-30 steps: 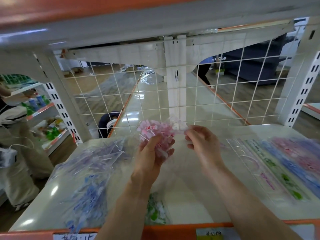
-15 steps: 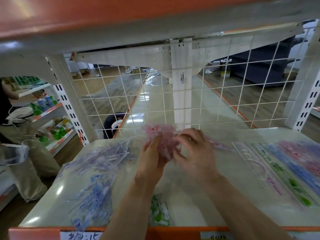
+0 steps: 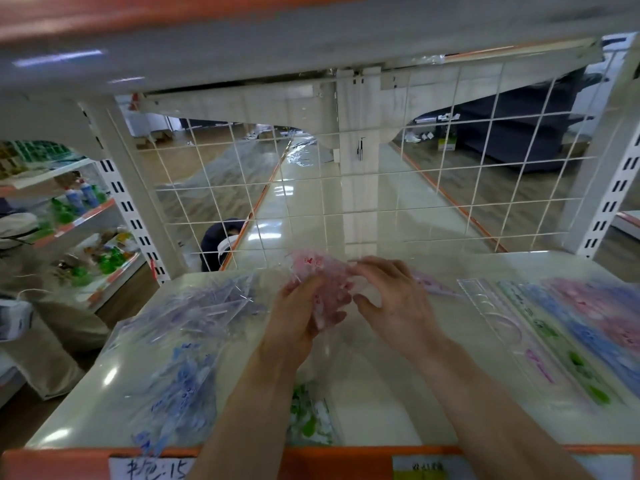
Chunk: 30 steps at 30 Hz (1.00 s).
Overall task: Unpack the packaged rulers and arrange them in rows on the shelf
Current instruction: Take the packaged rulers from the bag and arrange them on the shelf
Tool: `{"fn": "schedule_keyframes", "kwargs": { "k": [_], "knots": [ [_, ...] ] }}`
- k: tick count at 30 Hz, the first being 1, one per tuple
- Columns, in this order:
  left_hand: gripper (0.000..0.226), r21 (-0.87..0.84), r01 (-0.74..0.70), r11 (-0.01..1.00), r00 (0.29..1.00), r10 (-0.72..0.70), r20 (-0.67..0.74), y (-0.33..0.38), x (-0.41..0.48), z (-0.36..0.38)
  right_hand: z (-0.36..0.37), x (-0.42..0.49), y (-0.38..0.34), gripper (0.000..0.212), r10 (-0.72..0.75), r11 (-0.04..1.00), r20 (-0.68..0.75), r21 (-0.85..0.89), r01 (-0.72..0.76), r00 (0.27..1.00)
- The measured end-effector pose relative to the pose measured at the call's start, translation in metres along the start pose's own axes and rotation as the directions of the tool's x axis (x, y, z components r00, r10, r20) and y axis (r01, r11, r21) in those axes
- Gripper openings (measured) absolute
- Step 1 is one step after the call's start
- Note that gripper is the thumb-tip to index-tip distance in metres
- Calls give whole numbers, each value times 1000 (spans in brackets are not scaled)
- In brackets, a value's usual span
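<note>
Slippage is the likely trouble. The left hand (image 3: 304, 306) grips the pink ruler pack (image 3: 320, 270) just above the middle of the shelf (image 3: 381, 403), and the right hand (image 3: 394, 299) pinches its other end. A sharp tug on the slick film could tear it suddenly and scatter rulers across the tidy row (image 3: 554, 327) lying to the right.

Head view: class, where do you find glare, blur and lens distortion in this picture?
Head view: glare patches on the left front of the glossy shelf; head view: laid-out rulers at right and the pink packet held by left hand and right hand look smeared; head view: the wide lens slants the upright post.
</note>
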<state>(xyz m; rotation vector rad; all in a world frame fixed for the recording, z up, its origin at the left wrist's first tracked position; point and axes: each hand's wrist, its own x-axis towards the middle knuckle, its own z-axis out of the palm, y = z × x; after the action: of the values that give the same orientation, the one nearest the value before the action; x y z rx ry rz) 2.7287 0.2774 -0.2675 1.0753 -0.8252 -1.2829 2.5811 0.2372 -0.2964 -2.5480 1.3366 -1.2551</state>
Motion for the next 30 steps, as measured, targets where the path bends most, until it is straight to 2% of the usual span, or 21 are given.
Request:
{"fn": "schedule_keyframes", "kwargs": {
  "k": [5, 9, 12, 14, 16, 19, 21, 27, 30],
  "knots": [
    [23, 1, -60, 998, 997, 60, -44, 13, -4, -15, 0, 1, -11, 37, 10, 997, 75, 71, -15, 997],
    [12, -2, -85, 996, 985, 83, -153, 12, -7, -32, 0, 11, -29, 30, -50, 998, 175, 33, 45, 983],
    [12, 46, -191, 981, 908, 194, -371, 8, -9, -43, -8, 29, -28, 23, 16, 1000, 214, 22, -22, 977],
    [9, 84, -264, 961, 847, 272, -456, 8, -9, -47, -15, 45, -15, 22, 124, 991, 214, -69, -112, 969],
    [12, 111, -280, 954, 835, 299, -461, 7, -9, -48, -21, 58, -4, 22, 221, 966, 264, -188, -175, 939],
    [20, 97, -258, 961, 862, 274, -427, 7, -8, -47, -19, 69, 3, 23, 250, 944, 395, -301, -133, 884],
    [21, 100, -249, 963, 876, 268, -401, 5, -8, -47, -12, 71, 4, 23, 243, 942, 459, -323, -93, 855],
    [19, 92, -235, 968, 915, 252, -316, 4, -8, -45, 7, 72, 13, 29, 300, 929, 543, -354, -110, 784],
    [19, 64, -221, 973, 928, 230, -292, 3, -7, -46, -8, 79, 11, 30, 286, 938, 521, -322, -125, 804]
  ]
}}
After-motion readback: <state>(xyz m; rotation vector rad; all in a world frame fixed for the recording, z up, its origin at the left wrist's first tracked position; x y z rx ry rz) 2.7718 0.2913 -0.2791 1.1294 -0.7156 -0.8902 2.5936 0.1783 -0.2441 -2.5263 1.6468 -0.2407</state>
